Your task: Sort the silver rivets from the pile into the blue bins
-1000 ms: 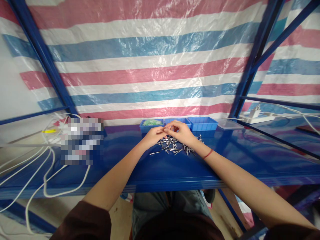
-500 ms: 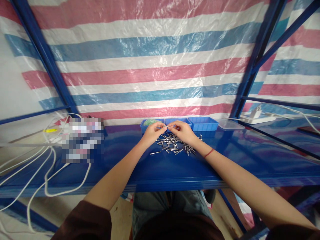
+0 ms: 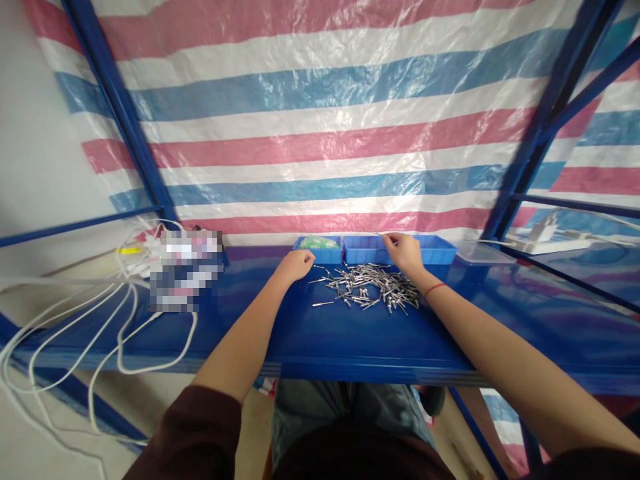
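A loose pile of silvery blind rivets (image 3: pixel 367 283) lies on the blue tabletop. Over the middle blue bin (image 3: pixel 357 252), my right hand (image 3: pixel 404 253) pinches one slim rivet (image 3: pixel 379 233), its thin end poking out leftward past the fingertips. My left hand (image 3: pixel 297 265) is at the front of the left blue bin (image 3: pixel 325 255), just left of the pile. Its fingers are curled together, and whatever they may hold is hidden. A green, plastic-looking bundle (image 3: pixel 319 243) fills the left bin.
Behind my right hand stands another blue bin (image 3: pixel 440 250), with a clear plastic lid (image 3: pixel 483 252) beside it. A white power strip (image 3: pixel 555 241) sits at the right. White cables (image 3: pixel 127 313) loop over the table's left side near a blurred-out patch. Blue posts frame a striped sheet.
My hands, together around a small piece before, have come apart. The right has moved over the middle bin with a rivet; the left has curled in near the left bin. The view has shifted slightly.
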`<state>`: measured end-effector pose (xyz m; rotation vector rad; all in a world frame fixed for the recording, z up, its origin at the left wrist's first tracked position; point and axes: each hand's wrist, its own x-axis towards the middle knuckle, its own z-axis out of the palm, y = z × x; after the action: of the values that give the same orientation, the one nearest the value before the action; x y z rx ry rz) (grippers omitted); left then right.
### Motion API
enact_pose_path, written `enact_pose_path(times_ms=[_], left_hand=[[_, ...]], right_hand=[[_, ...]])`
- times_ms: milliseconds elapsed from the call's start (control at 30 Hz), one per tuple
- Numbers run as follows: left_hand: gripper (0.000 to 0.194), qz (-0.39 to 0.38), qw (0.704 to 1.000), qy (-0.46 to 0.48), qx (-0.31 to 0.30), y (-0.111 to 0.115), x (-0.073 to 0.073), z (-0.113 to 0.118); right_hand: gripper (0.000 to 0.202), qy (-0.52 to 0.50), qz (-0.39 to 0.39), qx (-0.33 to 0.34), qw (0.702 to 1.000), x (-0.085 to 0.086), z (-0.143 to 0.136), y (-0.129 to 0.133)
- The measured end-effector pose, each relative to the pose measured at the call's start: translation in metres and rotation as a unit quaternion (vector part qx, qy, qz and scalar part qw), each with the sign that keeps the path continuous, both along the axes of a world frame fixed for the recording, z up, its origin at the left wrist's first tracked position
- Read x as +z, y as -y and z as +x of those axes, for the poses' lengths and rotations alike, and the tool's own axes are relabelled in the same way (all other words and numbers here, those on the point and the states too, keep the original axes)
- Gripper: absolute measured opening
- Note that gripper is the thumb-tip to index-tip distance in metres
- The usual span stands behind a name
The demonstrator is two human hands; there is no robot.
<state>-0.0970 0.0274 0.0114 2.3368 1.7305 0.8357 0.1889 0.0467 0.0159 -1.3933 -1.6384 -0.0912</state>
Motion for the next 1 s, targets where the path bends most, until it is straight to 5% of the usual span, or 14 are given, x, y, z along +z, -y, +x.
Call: enact_pose_path(times_ms=[200, 700, 867, 1000], left_hand=[[0.026, -0.033, 0.996, 0.008, -0.078, -0.008, -0.012, -0.005], [0.015, 0.037, 0.992, -0.058, -0.109, -0.012, -0.014, 0.005], [0.013, 0.014, 0.995, -0.03, -0.091, -0.01, -0.011, 0.007], [0.015, 0.043, 0.986, 0.101, -0.122, 0.002, -0.004, 0.021]], right_hand=[[0.034, 0.053, -0.003, 0.003, 0.999, 0.002, -0.003, 0.006], [0.023, 0.145, -0.004, 0.178, 0.973, 0.007, -0.046, 0.047], [0.021, 0.127, -0.014, 0.205, 0.97, 0.005, -0.051, 0.051], [0.022, -0.005, -0.051, 0.239, 0.97, 0.0, -0.059, 0.05]])
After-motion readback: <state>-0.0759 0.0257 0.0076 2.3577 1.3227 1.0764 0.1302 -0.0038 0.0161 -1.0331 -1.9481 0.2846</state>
